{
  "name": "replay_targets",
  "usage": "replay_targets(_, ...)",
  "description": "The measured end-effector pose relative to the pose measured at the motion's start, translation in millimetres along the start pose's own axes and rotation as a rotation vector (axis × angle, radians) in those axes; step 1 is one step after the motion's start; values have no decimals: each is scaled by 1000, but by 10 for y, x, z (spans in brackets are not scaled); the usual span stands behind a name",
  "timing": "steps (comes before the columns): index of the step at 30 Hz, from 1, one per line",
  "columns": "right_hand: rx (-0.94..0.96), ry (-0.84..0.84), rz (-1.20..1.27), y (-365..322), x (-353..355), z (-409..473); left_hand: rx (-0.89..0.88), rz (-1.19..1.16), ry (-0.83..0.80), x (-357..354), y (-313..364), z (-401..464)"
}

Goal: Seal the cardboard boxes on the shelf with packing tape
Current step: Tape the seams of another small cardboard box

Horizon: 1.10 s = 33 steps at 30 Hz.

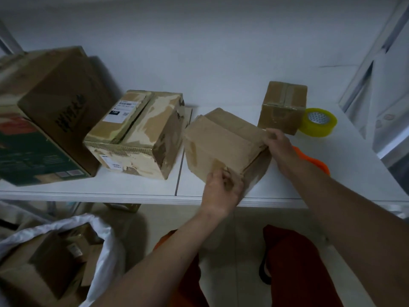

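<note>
Now both hands work the plain brown cardboard box point(223, 145) at the white shelf point(132, 193) edge: left hand point(222, 189) pinches its near corner, right hand point(279, 145) grips the far edge. Flaps look closed; next, I'd guess, comes the yellow tape roll point(318, 122) nearby.

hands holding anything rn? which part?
Both hold the middle cardboard box: left hand grips its near bottom corner, right hand its far right top edge.

Tape roll point(318, 122) right of small box point(282, 107)
</note>
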State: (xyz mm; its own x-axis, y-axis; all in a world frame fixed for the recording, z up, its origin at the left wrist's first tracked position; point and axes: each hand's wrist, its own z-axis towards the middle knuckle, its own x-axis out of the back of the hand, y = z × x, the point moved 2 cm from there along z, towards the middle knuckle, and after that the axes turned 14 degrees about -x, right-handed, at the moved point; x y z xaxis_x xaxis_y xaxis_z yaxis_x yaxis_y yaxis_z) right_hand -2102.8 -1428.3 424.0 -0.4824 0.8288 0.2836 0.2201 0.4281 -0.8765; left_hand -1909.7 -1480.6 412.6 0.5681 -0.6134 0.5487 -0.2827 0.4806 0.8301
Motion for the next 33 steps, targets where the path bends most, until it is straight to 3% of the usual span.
replay_targets(2, -18, -8, -106, 5, 39, 13, -96, 206, 21, 62, -43, 80)
replay_targets(4, 39, 65, -249, -18, 46, -77, -249, 333, 145, 231, -63, 204)
replay_targets(7, 373, 292, -454, -28, -27, -402, -445, 474, 273, 533, -61, 517)
replay_targets(10, 563, 324, -567, 160, -203, -709, -348, 615, 146, 696, -87, 939)
replay_targets(14, 450, 242, -511, 415, -337, -844, -69, 502, -86, 719, -193, 1281)
replay_targets(16, 387, 173, -431, 443, -327, -830, -21, 456, -139, 696, -239, 1307)
replay_targets(23, 253, 157, -446, 203, -31, -545, -7, 590, -148, 592, -113, 906)
replay_targets(29, 200, 219, -407, 60, 243, -207, -128, 619, -183, 387, 115, 426)
replay_targets(33, 204, 202, -361, 54, 290, -153, -242, 844, -57, 390, 193, 491)
